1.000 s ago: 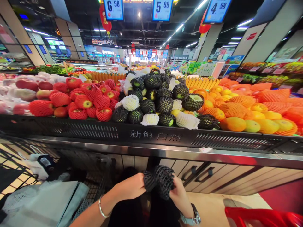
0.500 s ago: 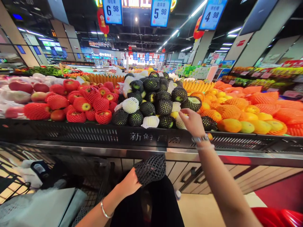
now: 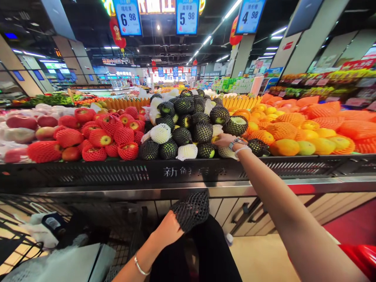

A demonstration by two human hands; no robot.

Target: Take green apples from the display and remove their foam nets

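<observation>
My left hand [image 3: 170,227] is low in front of the stand, closed on a black foam net [image 3: 192,211]. Whether a fruit sits inside the net cannot be made out. Above it, my right hand [image 3: 225,141] reaches into the front of a fruit pile, beside a small yellow fruit [image 3: 216,138]. Its fingertips are hidden among the fruit, so their grip does not show. Dark green fruits in black nets [image 3: 203,132] surround that spot. A white-netted fruit [image 3: 187,152] lies at the front edge, and another pale-netted one [image 3: 226,152] is under my right hand.
Red-netted apples [image 3: 100,137] fill the left of the stand; mangoes [image 3: 284,147] and orange-netted fruit [image 3: 357,131] fill the right. A black slatted rim [image 3: 102,172] runs along the front. At lower left stands a shopping cart [image 3: 120,243] holding a pale box [image 3: 79,262].
My right hand has moved forward and left, from above the pile's front edge in among the fruit. My left hand still holds the black net. The view has shifted slightly.
</observation>
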